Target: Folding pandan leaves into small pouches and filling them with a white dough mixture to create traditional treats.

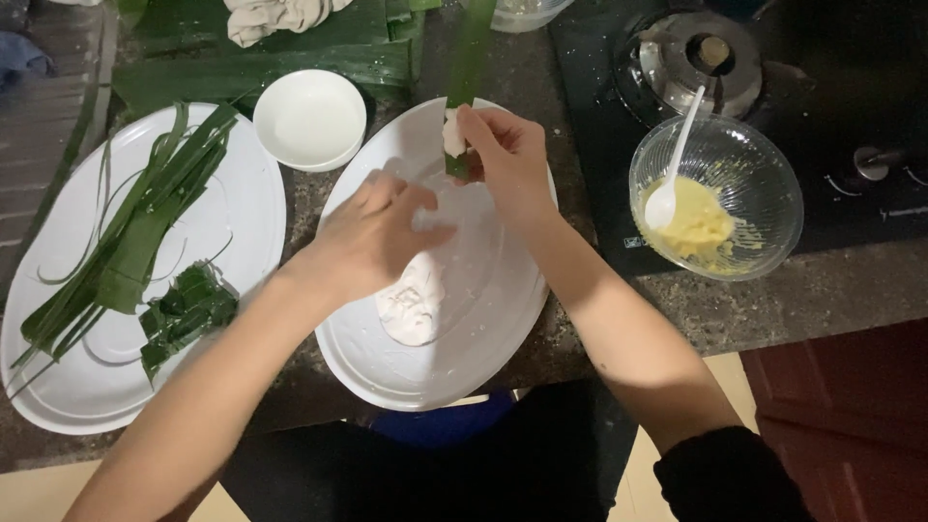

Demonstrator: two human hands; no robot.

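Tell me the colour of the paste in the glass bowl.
Yellow paste in the glass bowl; head view.

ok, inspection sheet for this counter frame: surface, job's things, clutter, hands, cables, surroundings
surface: dark speckled stone counter, dusty in places.
job's things: white oval plate with a lump of white dough; green leaf strip with a dab of dough on it.
clutter: second plate with leaf strips and folded leaf parcels; empty white bowl; glass bowl of yellow paste with white spoon; banana leaves.
hands: left hand over the dough; right hand pinches the strip.
cables: nothing seen.
surroundings: gas stove burner, control knob.
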